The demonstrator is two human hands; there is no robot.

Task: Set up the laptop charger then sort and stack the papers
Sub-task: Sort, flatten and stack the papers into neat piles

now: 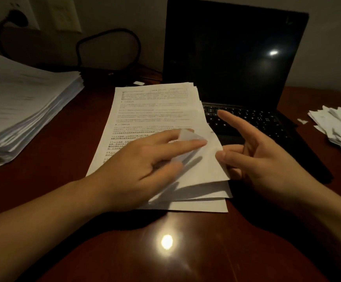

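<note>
A loose set of printed sheets (155, 110) lies on the dark wooden desk (67, 159), partly over the left edge of the open laptop's (232, 58) keyboard. My left hand (145, 159) rests flat on these sheets with fingers stretched out, and a curled paper corner (188, 137) lies across its fingertips. My right hand (263, 157) hovers at the sheets' right edge, thumb touching the lifted edge, index finger straight. A black charger cable (108, 37) loops behind the sheets and runs to a plug in the wall socket (17, 17).
A thick stack of paper (23, 110) sits at the left of the desk. A smaller untidy pile of paper slips (336, 127) lies at the right edge. The laptop screen is dark. A lamp's reflection (166, 242) shines on the desk in front.
</note>
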